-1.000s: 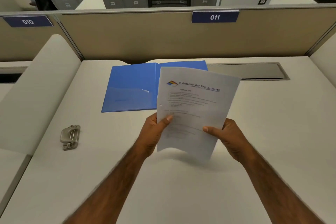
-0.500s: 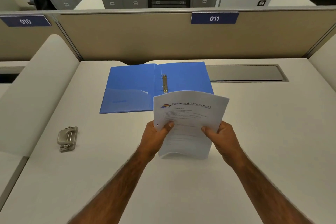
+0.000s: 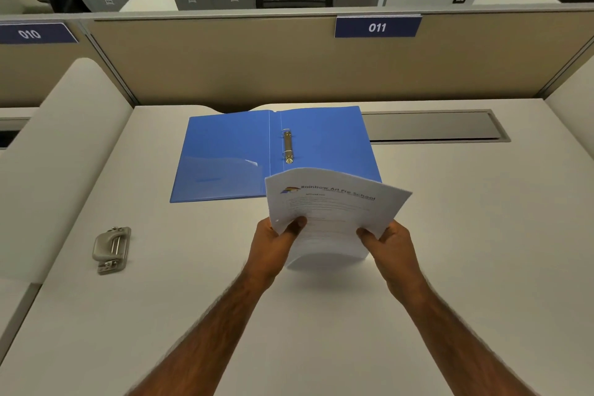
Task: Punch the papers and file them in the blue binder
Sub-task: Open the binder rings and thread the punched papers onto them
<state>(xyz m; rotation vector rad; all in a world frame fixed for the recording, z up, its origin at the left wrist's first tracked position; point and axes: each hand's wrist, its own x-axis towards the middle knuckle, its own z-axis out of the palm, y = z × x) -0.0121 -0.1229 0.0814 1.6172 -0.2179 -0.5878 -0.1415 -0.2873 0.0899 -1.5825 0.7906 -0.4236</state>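
A stack of white printed papers (image 3: 334,212) with a coloured letterhead is held above the desk, bowed, top edge tilted away from me. A punched hole shows near its left edge. My left hand (image 3: 273,244) grips the lower left side, my right hand (image 3: 389,241) the lower right. Just beyond the papers the blue binder (image 3: 231,154) lies open flat on the desk, its brass ring mechanism (image 3: 287,146) exposed beside the spine. The papers cover the binder's near right corner. A grey metal hole punch (image 3: 112,249) sits on the desk far to the left.
The white desk (image 3: 466,235) is bounded by a beige partition (image 3: 289,64) at the back and padded white dividers (image 3: 61,154) on both sides. A grey cable tray lid (image 3: 430,127) lies flush in the desk, right of the binder.
Both hands have lowered the papers and tipped their top edge away from me, uncovering the binder's ring mechanism and right cover. The binder and punch stay put.
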